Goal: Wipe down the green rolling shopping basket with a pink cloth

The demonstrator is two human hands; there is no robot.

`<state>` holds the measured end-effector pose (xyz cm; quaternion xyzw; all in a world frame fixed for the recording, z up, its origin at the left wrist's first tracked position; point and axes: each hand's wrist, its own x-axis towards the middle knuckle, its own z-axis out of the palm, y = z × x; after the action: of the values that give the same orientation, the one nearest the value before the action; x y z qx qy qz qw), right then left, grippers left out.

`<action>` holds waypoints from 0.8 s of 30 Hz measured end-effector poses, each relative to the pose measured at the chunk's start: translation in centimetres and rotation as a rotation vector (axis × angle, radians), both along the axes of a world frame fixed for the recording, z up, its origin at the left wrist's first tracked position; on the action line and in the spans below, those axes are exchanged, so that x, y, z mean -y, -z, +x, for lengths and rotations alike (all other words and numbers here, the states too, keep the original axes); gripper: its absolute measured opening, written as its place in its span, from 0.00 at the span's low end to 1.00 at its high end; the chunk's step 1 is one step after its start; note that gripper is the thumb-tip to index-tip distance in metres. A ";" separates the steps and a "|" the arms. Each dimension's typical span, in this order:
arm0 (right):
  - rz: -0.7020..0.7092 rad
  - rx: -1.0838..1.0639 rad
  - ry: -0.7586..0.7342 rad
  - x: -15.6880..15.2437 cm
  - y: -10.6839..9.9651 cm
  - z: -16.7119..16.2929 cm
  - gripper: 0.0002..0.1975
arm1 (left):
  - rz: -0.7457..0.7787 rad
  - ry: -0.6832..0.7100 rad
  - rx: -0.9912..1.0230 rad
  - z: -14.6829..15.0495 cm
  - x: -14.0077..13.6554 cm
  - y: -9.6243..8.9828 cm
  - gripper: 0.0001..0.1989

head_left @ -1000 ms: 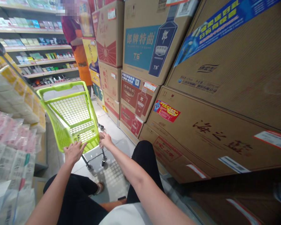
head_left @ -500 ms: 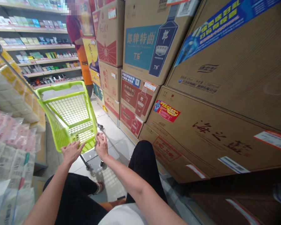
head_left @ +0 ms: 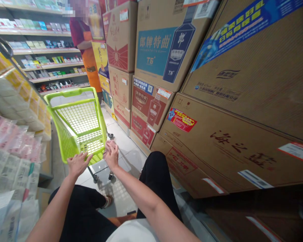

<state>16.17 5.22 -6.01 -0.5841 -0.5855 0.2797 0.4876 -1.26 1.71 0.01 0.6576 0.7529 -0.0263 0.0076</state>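
Observation:
A lime-green shopping cart (head_left: 65, 145) with an open lattice basket stands in front of me. My left hand (head_left: 77, 164) grips its near rim at the left corner, fingers bent over the edge and thumb stretched out to the right. At the near right corner, my right hand (head_left: 112, 156) is closed around a crumpled pinkish cloth (head_left: 110, 144) and holds it against the cart's edge. Much of the cloth is hidden by the fingers.
Stacked cardboard cartons (head_left: 154, 50) line the right side. Packs of tissue paper (head_left: 17, 134) are piled on the left, with a metal bar (head_left: 20, 67) before them. Beyond the cart, a person in an orange apron (head_left: 92, 70) stands near stocked shelves (head_left: 47, 50).
The whole view has shifted slightly, so cart and cartons appear a little farther right. My right hand, with the cloth, has moved slightly at the cart's corner; my left hand keeps its place.

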 end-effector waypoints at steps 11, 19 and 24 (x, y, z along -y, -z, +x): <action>0.176 0.706 -0.211 1.8 -4.0 -0.4 0.17 | 0.012 -0.018 0.037 4.3 -0.2 -0.5 0.26; 0.091 0.752 -0.199 -1.6 -5.9 3.0 0.21 | 0.101 0.265 -0.001 0.0 0.4 1.1 0.20; 0.079 0.734 -0.197 0.9 -5.2 -1.3 0.19 | 0.118 0.221 -0.087 1.1 0.5 1.4 0.20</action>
<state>14.86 4.29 -0.85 -0.5673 -0.7847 0.0747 0.2384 -0.15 1.23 -1.38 0.7341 0.6757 -0.0111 -0.0667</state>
